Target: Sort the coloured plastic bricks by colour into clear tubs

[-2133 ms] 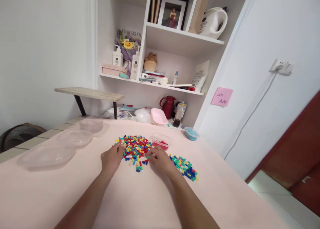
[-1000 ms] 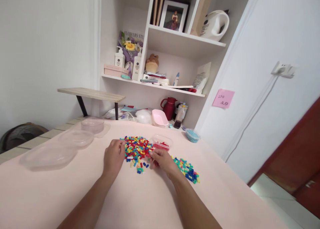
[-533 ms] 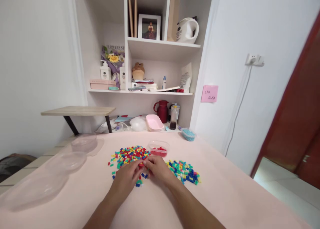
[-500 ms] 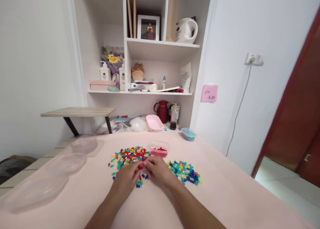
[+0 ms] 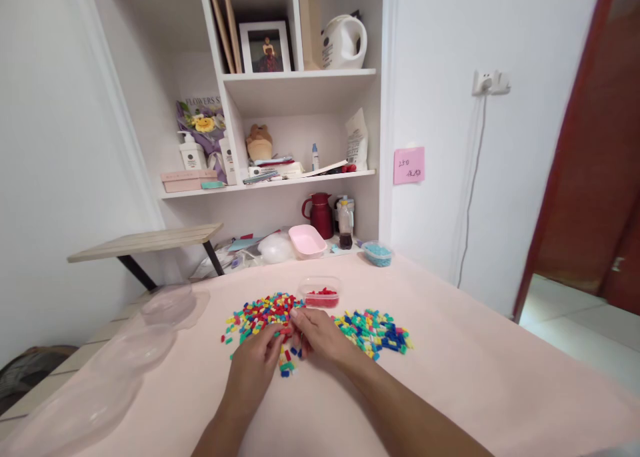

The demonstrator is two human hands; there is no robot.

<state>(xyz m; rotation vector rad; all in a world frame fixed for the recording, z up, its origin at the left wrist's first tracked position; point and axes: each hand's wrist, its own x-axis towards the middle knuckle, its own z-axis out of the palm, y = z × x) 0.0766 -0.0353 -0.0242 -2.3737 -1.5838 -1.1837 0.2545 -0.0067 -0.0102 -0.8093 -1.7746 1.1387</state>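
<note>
Small coloured plastic pieces lie in a mixed pile (image 5: 270,309) just beyond my hands. My left hand (image 5: 254,358) is closed at the near edge of that pile, thumb and fingers pinched by small red pieces (image 5: 286,331). Close beside it, my right hand (image 5: 320,337) has its fingers drawn together; what they hold, if anything, is hidden. A clear tub (image 5: 320,298) with red pieces inside stands behind my right hand. To the right lies a second pile (image 5: 373,332) of green, yellow, white and blue pieces. A few loose pieces (image 5: 287,366) rest below my fingertips.
Clear plastic containers (image 5: 120,350) line the table's left side. A tub of blue pieces (image 5: 378,254) sits at the far right corner. Behind the table are a pink basin (image 5: 307,242), a red jug (image 5: 321,216) and white shelves (image 5: 300,74). A small wooden stand (image 5: 145,239) is at left.
The camera view has turned and tilted a little. My hands stay over the near edge of the mixed pile, with the fingertips slightly further apart and red pieces showing between them.
</note>
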